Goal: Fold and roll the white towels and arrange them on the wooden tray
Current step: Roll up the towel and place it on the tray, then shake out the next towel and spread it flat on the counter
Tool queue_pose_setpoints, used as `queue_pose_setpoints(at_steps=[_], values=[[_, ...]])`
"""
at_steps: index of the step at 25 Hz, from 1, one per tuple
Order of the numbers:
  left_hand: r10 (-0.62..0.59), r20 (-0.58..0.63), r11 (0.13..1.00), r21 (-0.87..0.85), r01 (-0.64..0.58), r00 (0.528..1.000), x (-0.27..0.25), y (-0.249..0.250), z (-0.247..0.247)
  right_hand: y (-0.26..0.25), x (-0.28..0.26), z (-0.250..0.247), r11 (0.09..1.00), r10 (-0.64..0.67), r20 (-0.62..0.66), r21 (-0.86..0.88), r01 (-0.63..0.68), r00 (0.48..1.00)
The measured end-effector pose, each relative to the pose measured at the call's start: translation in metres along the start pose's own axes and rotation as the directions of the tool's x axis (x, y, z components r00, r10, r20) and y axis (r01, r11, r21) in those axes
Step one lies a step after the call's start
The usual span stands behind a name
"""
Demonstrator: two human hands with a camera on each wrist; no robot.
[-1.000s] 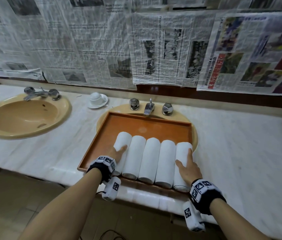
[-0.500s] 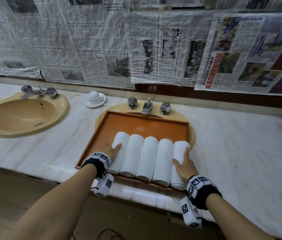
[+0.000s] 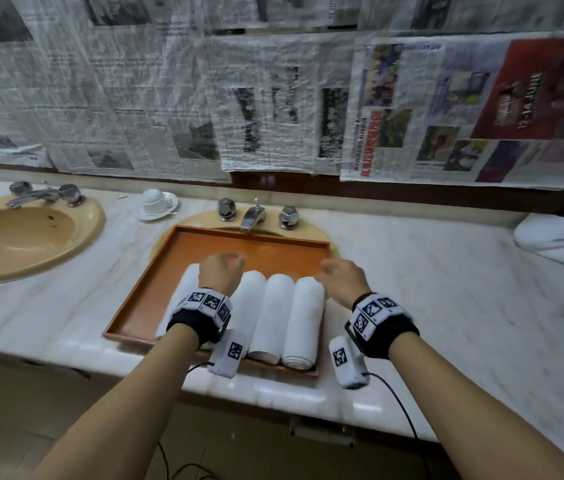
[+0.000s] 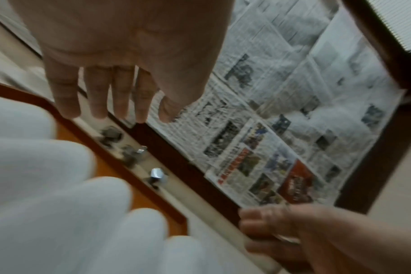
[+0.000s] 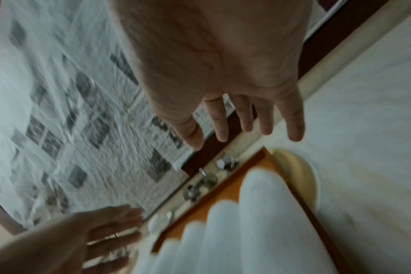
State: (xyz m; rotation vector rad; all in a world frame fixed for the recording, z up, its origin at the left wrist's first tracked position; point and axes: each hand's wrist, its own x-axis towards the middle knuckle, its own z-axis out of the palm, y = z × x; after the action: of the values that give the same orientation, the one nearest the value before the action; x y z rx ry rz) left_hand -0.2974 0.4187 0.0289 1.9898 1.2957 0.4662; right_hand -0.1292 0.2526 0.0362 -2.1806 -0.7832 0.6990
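Note:
Several rolled white towels [image 3: 275, 317] lie side by side in the near half of the wooden tray [image 3: 256, 245], which rests over a basin. In the wrist views the towels [image 4: 47, 194] [image 5: 258, 213] fill the lower part, blurred. My left hand [image 3: 223, 271] hovers above the left rolls with fingers straight and holds nothing; its fingers [image 4: 99, 96] show bare in the left wrist view. My right hand [image 3: 341, 277] hangs above the rightmost roll, clear of it, with fingers [image 5: 246, 115] spread and relaxed. My arms hide parts of the left rolls.
A tan sink [image 3: 21, 237] with a tap sits at the left. A white cup on a saucer [image 3: 156, 204] stands behind the tray's left corner. Taps [image 3: 254, 216] rise behind the tray. A loose white towel [image 3: 561, 237] lies at the far right on the marble counter [image 3: 447, 289].
Both hands have lifted off the end rolls, where they were pressing, and now hover above the tray. The towels stay in their row.

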Motion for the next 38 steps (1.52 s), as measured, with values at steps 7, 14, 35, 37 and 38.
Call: queue_pose_setpoints(at_steps=[7, 14, 35, 37, 38], values=[[0.37, 0.257, 0.923, -0.212, -0.321, 0.893, -0.084, 0.21, 0.204, 0.131, -0.052, -0.186, 0.99, 0.004, -0.263, 0.14, 0.034, 0.965], [0.585, 0.64, 0.779, -0.272, -0.565, 0.498, -0.242, 0.36, 0.431, 0.391, -0.155, -0.319, 0.876, 0.432, -0.587, 0.094, -0.473, 0.685], [0.851, 0.43, 0.515, -0.577, -0.634, 0.301, -0.31, 0.455, 0.443, 0.334, -0.201, -0.487, 0.891, 0.214, -0.631, 0.438, 0.116, 0.746], [0.875, 0.324, 0.484, -0.536, -0.692, 0.361, -0.278, 0.477, 0.399, 0.284, -0.187, -0.514, 0.919, 0.073, -0.599, 0.351, 0.18, 0.797], [0.881, 0.257, 0.473, -0.505, -0.722, 0.398, -0.259, 0.491, 0.371, 0.256, -0.178, -0.527, 0.958, -0.046, -0.617, 0.196, 0.21, 0.786]])
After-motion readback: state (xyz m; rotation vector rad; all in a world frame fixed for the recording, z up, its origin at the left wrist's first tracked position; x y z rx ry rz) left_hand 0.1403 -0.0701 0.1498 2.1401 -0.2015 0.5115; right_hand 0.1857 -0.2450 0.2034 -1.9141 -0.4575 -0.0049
